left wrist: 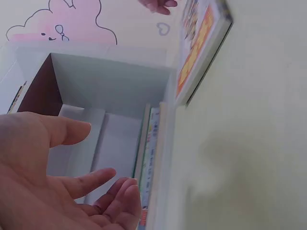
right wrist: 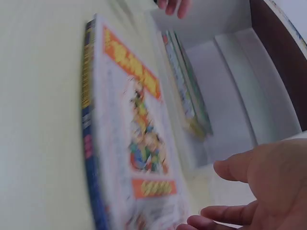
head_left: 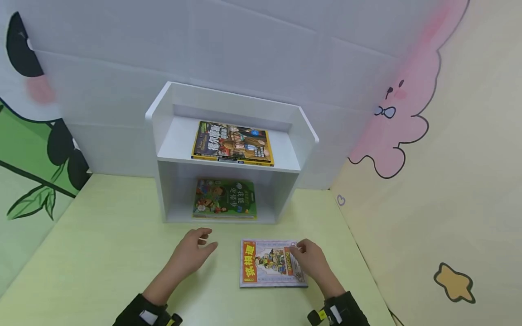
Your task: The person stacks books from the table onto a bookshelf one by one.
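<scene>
A book (head_left: 271, 264) with a white-lilac cover, an orange strip and cartoon figures lies flat on the table, in front of a white two-tier shelf (head_left: 163, 190). At its right edge is my right hand (head_left: 313, 261), fingertips over the cover's upper right corner; in the right wrist view the thumb stands apart from the fingers, and whether they touch the book cannot be told. My left hand (head_left: 191, 253) hovers left of the book, fingers loosely bent around nothing. Green books (head_left: 224, 199) lie on the lower tier, and dark-covered books with yellow edges (head_left: 233, 142) on the upper one.
The pale yellow-green table (head_left: 102, 253) meets a grey-white wall (head_left: 244, 45) behind the shelf. A cream wall (head_left: 428, 217) with a pink cartoon figure borders it at the right, and a painted green-and-white wall (head_left: 28, 226) at the left.
</scene>
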`<state>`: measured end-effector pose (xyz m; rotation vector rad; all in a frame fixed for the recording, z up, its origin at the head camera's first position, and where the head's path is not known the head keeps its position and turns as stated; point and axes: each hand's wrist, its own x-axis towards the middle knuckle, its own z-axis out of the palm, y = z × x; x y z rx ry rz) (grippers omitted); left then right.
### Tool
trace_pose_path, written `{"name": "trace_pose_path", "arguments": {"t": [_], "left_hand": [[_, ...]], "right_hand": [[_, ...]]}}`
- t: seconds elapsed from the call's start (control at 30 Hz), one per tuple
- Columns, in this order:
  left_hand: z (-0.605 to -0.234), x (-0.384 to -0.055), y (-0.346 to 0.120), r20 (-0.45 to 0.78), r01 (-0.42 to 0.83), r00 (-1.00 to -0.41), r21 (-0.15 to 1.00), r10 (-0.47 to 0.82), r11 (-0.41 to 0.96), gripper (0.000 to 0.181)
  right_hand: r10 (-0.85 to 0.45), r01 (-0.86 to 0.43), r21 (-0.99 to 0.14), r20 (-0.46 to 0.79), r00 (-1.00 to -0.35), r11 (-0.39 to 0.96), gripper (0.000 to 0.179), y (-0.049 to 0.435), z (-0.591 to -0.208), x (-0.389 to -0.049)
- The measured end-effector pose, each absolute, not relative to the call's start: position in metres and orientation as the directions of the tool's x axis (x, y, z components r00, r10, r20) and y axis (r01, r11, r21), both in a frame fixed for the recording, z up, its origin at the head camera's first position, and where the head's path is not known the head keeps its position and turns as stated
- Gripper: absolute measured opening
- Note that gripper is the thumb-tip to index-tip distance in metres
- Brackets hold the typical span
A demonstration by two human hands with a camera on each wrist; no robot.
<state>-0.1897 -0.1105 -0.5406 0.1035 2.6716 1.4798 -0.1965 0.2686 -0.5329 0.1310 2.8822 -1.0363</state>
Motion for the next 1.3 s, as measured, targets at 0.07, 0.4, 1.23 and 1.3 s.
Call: {"name": "trace_pose_path", "arguments": {"t": [0.07,0.4,1.23,1.3], "left_hand": [[-0.545,-0.183,-0.108,-0.059,0.0,-0.994,0.852,0.097,0.523,0.056],[-0.558,-0.179,-0.082,-0.115,-0.05,-0.987,0.879,0.108,0.474,0.051],[-0.586,-0.175,-0.03,-0.212,-0.16,-0.973,0.904,0.091,0.397,0.043],[-0.589,-0.176,-0.032,-0.205,-0.164,-0.976,0.917,0.078,0.364,0.041]], "right_hand": [[0.1,0.142,-0.622,-0.103,-0.99,0.77,0.041,0.279,-0.535,-0.189],[0.179,0.229,-0.614,-0.143,-0.973,0.755,0.048,0.3,-0.538,-0.181],[0.159,0.309,-0.705,-0.272,-0.949,0.638,0.034,0.278,-0.554,-0.176],[0.15,0.302,-0.717,-0.27,-0.951,0.628,0.034,0.276,-0.553,-0.174]]}}
